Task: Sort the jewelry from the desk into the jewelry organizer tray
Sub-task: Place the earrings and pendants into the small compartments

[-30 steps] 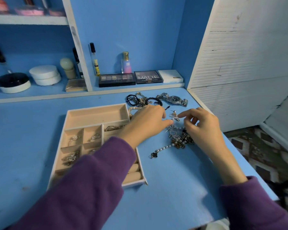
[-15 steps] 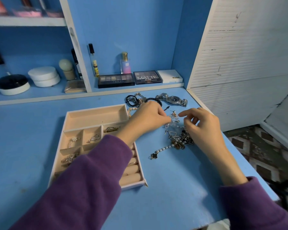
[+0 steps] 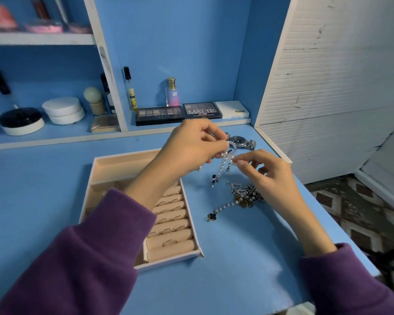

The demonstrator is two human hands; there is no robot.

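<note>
A beige jewelry organizer tray (image 3: 114, 160) lies on the blue desk (image 3: 225, 258), with several thin rings (image 3: 171, 230) in its padded rolls. My left hand (image 3: 191, 146) is raised above the tray's far right corner and pinches a beaded silver chain (image 3: 222, 167) that dangles down with a dark charm. My right hand (image 3: 268, 171) pinches the same chain from the right. A tangled heap of jewelry (image 3: 245, 195) lies on the desk under my right hand, with a pearl strand ending in a black clover (image 3: 212, 216). A silver watch (image 3: 241, 140) lies behind my hands.
On the low shelf at the back stand makeup palettes (image 3: 180, 112), a small perfume bottle (image 3: 173, 93), a thin tube (image 3: 130, 88), round white compacts (image 3: 63, 110) and a black-lidded jar (image 3: 19, 120). A white slatted panel (image 3: 328, 71) closes the right side. The desk's edge drops to patterned floor (image 3: 362, 212).
Both hands have lifted off the heap, bringing the beaded chain up into the air between them. My left forearm now covers the tray's left compartments.
</note>
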